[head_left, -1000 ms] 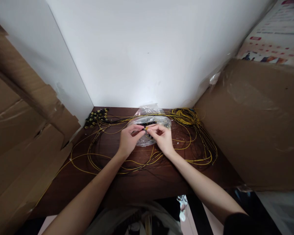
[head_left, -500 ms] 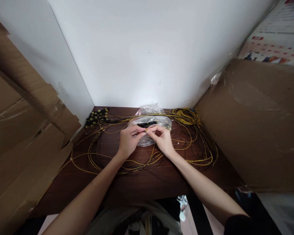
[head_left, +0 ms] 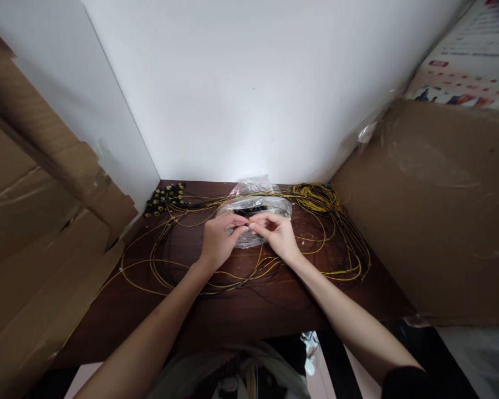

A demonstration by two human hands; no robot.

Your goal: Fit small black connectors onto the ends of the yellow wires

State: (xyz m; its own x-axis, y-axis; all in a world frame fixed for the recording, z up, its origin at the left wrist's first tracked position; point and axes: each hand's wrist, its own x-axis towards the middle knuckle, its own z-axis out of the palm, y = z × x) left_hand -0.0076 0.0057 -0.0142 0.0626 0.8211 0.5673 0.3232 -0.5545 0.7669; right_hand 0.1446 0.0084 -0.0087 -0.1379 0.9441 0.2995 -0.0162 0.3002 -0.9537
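My left hand (head_left: 218, 242) and my right hand (head_left: 276, 235) meet fingertip to fingertip over the middle of a dark wooden table (head_left: 216, 316). Both pinch a small yellow piece on a thin yellow wire (head_left: 248, 224) between them. Just behind the fingers lies a clear plastic bag (head_left: 255, 206) with dark parts inside. Loose yellow wires (head_left: 158, 271) loop across the table under and around both hands.
A cluster of small black-and-yellow connectors (head_left: 163, 199) sits at the back left. A denser bundle of yellow wire (head_left: 316, 198) lies at the back right. Cardboard sheets (head_left: 37, 233) stand at the left, a large cardboard box (head_left: 436, 210) at the right, a white wall behind.
Both hands stay at the same spot. The fingertips have shifted slightly around the small yellow piece; nothing else moved.
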